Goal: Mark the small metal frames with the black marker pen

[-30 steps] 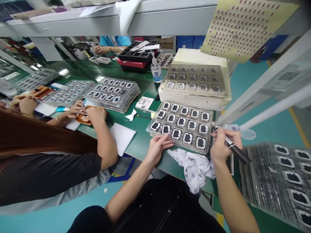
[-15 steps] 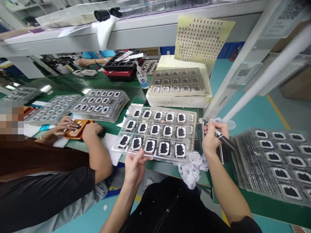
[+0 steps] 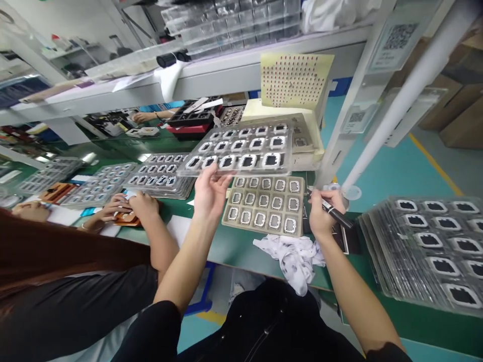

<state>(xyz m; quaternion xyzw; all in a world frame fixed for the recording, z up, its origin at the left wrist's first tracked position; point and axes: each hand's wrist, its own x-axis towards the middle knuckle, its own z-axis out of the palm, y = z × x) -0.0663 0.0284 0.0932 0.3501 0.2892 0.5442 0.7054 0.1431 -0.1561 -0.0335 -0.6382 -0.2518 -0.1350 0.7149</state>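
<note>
My left hand (image 3: 211, 193) grips the near edge of a clear plastic tray (image 3: 238, 146) from below, fingers closed on it. Rows of white-framed parts with dark middles fill that tray, which is held up in the air. Beneath and nearer to me, a beige tray (image 3: 264, 211) of similar frames lies on the green table. My right hand (image 3: 327, 211) is closed around a black marker pen (image 3: 337, 215), its tip end pointing left beside the beige tray's right edge. A crumpled white cloth (image 3: 292, 259) with dark smudges lies at the table's front edge.
A tall stack of filled clear trays (image 3: 426, 251) stands at the right. More stacked trays (image 3: 162, 173) sit left of centre. A white post (image 3: 350, 110) rises behind my right hand. A co-worker's hands (image 3: 130, 206) hold an orange piece at the left.
My left hand has raised the clear tray upward and away from me, uncovering the beige tray. My right hand still holds the marker at nearly the same spot.
</note>
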